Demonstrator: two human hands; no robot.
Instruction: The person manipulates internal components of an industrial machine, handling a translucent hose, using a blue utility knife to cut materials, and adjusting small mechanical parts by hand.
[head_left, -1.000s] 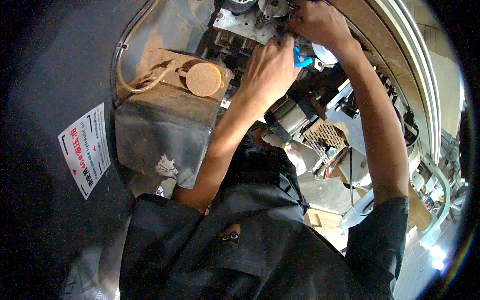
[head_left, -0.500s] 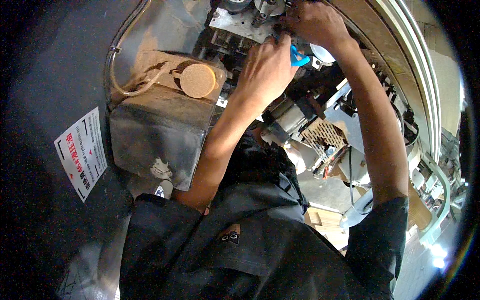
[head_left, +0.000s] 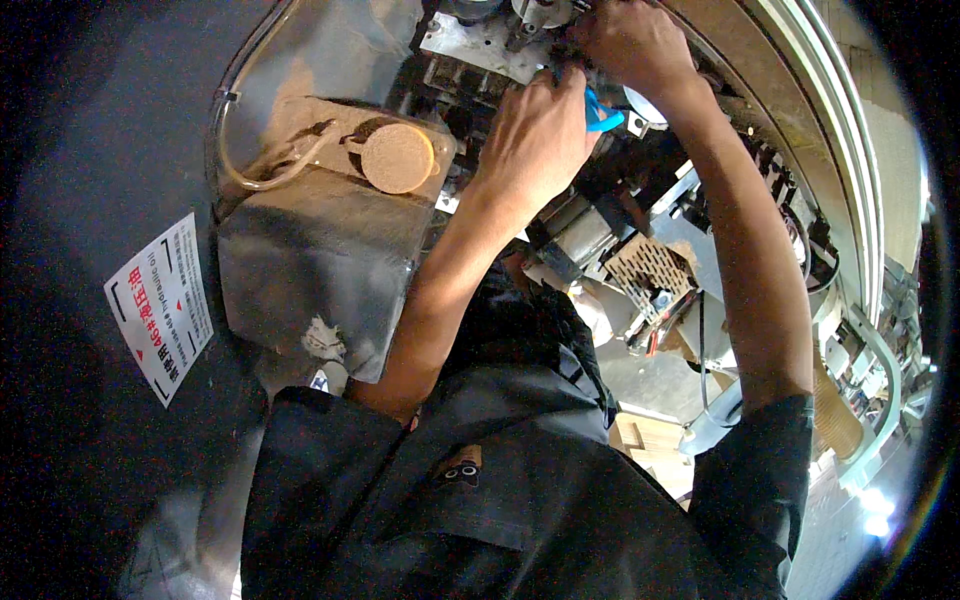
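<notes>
My left hand (head_left: 540,135) is closed round a blue-handled tool (head_left: 603,115), whose curved handle sticks out on the right of the fingers. The tool's working end is hidden among dark machine parts. Just beyond and to the right, my right hand (head_left: 635,48) reaches in with bent fingers. Its fingertips sink into shadow by the top edge, and what they grip cannot be made out. A silver metal plate (head_left: 480,48) with holes lies left of both hands. Beneath my right wrist a white round part (head_left: 642,104) shows in part.
A dusty tank (head_left: 315,270) with a round cap (head_left: 397,159) stands left of my left forearm. A clear hose (head_left: 270,186) curves beside it. On the right are a perforated tan plate (head_left: 650,275), a pale curved rail (head_left: 880,380) and the machine's bent frame edge (head_left: 850,130).
Both hands stay in nearly the same place. The blue handle has shifted very slightly right, and the whole view has moved a little.
</notes>
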